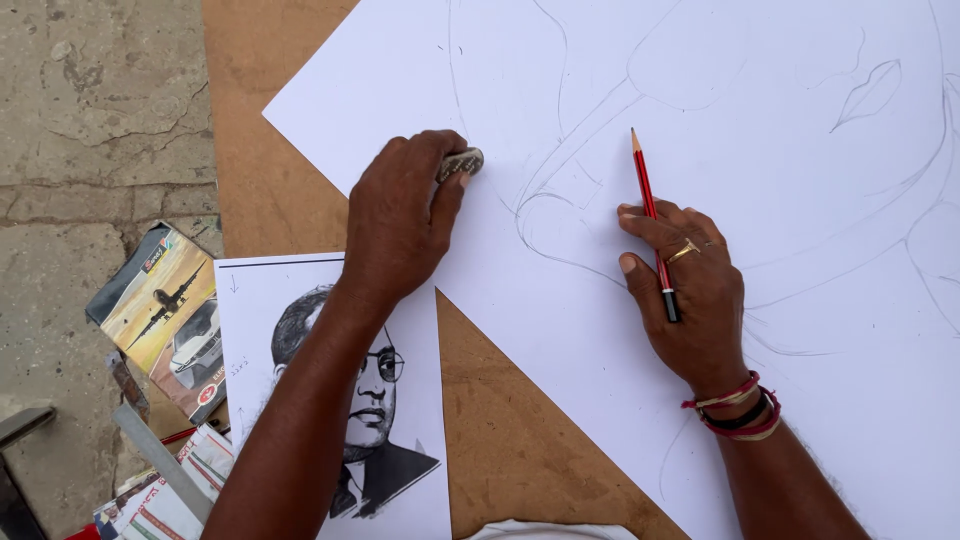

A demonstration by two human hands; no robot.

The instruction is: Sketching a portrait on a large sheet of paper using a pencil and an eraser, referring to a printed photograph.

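My left hand presses a small grey eraser against a large white drawing sheet covered in faint pencil outlines. My right hand rests flat on the same sheet to the right, with a red pencil held between its fingers, tip pointing away from me. A ring sits on one right finger and red thread bands circle that wrist. The sheet lies on a brown board.
A printed black-and-white portrait of a person in glasses lies on the board under my left forearm. A booklet with an aeroplane picture and other papers lie at the left on cracked concrete ground.
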